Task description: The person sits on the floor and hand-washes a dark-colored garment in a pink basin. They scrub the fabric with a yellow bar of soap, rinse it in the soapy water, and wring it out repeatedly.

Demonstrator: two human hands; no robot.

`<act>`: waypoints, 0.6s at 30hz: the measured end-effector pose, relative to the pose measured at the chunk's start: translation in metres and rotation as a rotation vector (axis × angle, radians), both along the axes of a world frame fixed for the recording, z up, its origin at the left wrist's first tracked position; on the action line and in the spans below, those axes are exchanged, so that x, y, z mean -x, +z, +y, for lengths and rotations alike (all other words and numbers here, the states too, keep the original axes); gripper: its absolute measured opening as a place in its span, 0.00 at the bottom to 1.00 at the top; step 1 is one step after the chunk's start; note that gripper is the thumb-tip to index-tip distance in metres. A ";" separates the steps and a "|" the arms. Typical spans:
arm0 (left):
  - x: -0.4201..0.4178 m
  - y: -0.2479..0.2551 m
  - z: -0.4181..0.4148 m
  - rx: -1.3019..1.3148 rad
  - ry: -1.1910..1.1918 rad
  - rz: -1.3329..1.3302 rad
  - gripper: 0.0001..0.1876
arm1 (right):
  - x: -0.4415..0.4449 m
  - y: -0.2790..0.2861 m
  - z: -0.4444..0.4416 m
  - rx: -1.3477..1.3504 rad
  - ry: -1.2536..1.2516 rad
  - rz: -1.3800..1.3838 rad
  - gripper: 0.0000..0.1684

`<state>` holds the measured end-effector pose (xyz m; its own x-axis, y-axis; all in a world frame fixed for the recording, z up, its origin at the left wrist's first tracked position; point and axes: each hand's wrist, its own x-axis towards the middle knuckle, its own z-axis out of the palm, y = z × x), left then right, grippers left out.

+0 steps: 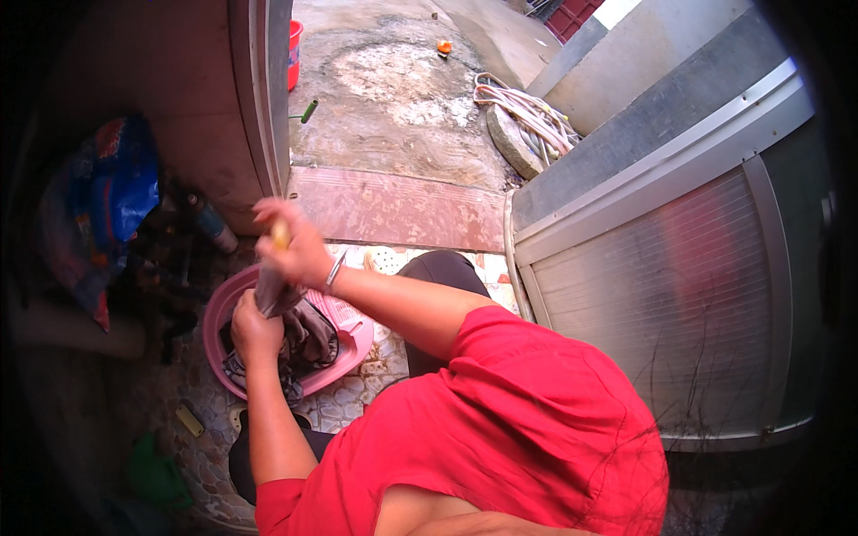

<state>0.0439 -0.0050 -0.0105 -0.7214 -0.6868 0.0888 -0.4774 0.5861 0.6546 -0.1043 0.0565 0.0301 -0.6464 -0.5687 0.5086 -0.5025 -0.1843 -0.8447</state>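
My left hand [257,329] grips a bunched grey-brown cloth [271,289] above a pink plastic basin [213,335]. Just over it, my right hand [295,244] is blurred and closed around a small yellow object [281,234], too smeared to name. The same hand is at the upper end of the raised cloth; whether it also grips the fabric is unclear. More dark patterned fabric [312,338] lies in the basin. A pink ridged washboard part [338,309] shows at the basin's right side, partly hidden by my right wrist.
A blue plastic bag [127,191] and a bottle [213,224] stand by the left wall. On the pebble-patterned floor lies a yellowish block [190,421] near a green container [157,472]. A doorway threshold [402,208] is ahead; a framed door panel [643,288] stands right. Outside lies a coiled hose [529,114].
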 end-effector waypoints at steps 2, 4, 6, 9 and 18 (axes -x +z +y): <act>-0.003 -0.036 0.002 0.170 -0.153 0.294 0.16 | -0.043 0.011 0.005 -0.228 0.329 0.289 0.24; 0.002 -0.052 0.005 0.230 -0.204 0.406 0.17 | -0.062 0.006 0.014 -0.515 0.330 0.470 0.25; 0.003 -0.035 0.012 0.053 -0.181 0.422 0.18 | -0.057 -0.013 0.013 -0.456 0.277 0.361 0.25; -0.001 -0.010 0.015 -0.158 -0.125 0.372 0.17 | -0.048 -0.024 0.006 -0.473 0.288 0.106 0.25; -0.006 0.003 0.005 0.056 -0.121 0.358 0.10 | -0.035 -0.069 0.002 -0.286 0.699 -1.124 0.29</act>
